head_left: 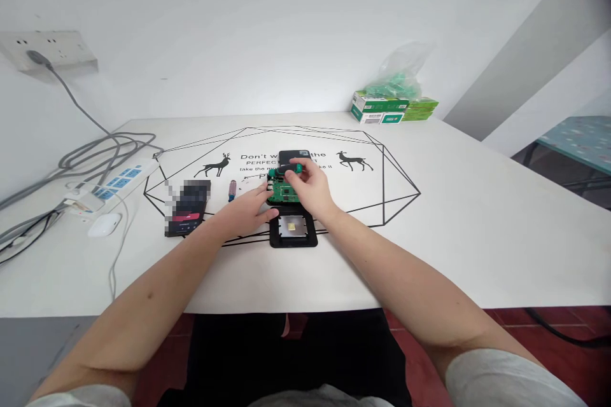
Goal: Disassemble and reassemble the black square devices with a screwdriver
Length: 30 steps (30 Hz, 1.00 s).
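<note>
A green circuit board (285, 193) lies in a black case in the middle of the table. My right hand (311, 189) is closed around a green and black screwdriver (287, 170) over the board's far edge. At the board's left edge rests my left hand (249, 208), its thumb and fingers apart. Nearer to me is a black cover (313, 236) with a silver metal plate (293, 226) in it. A dark phone-like object (294, 156) lies just behind the board, partly hidden by my right hand. The screwdriver's tip cannot be made out.
A small screwdriver (232, 191) and tiny dark parts lie left of the board. Further left are a phone (189, 206), a white case (104, 224), a power strip (125, 182) and coiled cables. Green and white boxes (382, 106) with a plastic bag (401, 73) stand back right.
</note>
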Each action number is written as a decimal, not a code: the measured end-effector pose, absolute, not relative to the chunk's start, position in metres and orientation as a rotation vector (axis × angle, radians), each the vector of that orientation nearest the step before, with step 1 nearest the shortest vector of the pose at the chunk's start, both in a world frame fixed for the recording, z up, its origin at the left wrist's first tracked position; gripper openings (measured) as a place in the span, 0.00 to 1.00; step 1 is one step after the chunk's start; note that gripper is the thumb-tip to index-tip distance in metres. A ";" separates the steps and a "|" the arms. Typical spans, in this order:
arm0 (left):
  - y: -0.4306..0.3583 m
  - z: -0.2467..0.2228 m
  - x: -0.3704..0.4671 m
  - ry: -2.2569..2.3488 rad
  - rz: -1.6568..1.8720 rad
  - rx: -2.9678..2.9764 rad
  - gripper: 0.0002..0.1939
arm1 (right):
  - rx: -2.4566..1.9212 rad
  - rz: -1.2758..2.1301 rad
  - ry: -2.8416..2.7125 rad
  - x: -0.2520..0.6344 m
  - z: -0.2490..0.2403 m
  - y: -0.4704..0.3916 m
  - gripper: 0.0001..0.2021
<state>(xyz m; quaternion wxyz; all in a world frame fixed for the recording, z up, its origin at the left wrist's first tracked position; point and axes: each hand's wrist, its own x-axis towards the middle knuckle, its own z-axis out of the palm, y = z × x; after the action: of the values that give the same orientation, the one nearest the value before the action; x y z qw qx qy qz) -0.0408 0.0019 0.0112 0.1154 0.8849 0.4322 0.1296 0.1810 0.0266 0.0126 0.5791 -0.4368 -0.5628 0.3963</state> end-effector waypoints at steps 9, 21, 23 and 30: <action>0.003 0.017 -0.042 1.664 0.836 2.291 0.15 | -0.918 0.963 -0.933 0.213 0.031 0.040 0.17; 0.009 0.006 -0.042 1.382 0.965 2.489 0.12 | -0.944 1.000 -0.974 0.209 0.033 0.037 0.16; 0.010 0.006 -0.043 1.387 0.974 2.545 0.12 | -0.947 0.995 -0.986 0.209 0.032 0.037 0.16; 0.008 0.012 -0.046 1.417 0.978 2.563 0.16 | -0.921 0.998 -0.961 0.208 0.034 0.036 0.14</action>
<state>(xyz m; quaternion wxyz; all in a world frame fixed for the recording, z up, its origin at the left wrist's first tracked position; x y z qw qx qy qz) -0.0457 0.0083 0.0122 0.0270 0.8297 0.4588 0.3167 0.2084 0.0357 0.0335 0.6735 -0.4092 -0.4270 0.4434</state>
